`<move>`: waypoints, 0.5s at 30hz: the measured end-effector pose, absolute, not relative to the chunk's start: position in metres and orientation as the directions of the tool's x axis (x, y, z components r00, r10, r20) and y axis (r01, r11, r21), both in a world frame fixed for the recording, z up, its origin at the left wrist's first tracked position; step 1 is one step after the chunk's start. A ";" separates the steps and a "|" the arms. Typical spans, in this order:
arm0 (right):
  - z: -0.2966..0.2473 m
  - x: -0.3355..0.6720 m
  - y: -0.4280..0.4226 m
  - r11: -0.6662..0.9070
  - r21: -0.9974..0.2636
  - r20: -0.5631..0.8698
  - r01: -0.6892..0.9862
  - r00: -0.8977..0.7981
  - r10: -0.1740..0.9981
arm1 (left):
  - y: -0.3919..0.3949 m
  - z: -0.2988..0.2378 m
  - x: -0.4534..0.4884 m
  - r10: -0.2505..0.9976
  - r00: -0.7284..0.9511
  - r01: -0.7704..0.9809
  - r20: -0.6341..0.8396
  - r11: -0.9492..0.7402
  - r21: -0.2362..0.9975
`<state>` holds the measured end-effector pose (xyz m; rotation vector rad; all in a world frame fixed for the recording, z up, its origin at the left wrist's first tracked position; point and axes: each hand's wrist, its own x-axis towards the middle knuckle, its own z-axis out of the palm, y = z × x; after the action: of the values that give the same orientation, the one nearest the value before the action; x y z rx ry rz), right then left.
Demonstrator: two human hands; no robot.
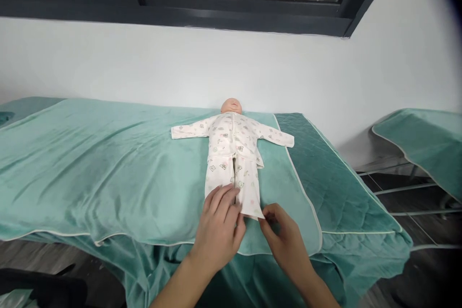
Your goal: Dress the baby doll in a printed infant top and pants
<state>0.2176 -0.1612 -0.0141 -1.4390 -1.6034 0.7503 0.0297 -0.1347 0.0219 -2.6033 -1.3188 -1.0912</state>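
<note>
A baby doll lies on its back on the green bed cover, its head toward the wall. It wears a white printed long-sleeved top, both sleeves stretched out sideways, and matching white trousers. My left hand lies over the lower part of the trouser leg on the left, fingers extended and hiding its hem. With thumb and forefinger my right hand pinches the outer hem corner of the other trouser leg. The doll's hands and feet are not visible.
The bed's green blanket has a white edge and some creases. A quilted darker cover shows at the right. Behind stands a white wall below a barred window. Another green-covered surface with metal rails is at far right.
</note>
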 end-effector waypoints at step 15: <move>-0.012 0.237 -0.146 0.293 -0.737 0.321 0.609 -0.067 0.945 | -0.123 0.002 0.001 0.736 0.322 0.664 0.595 -0.624 0.412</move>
<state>0.2373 -0.1461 -0.0117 -1.4071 -1.7704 0.5357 0.0010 -0.1234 0.0020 -2.6276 -1.3958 -1.2656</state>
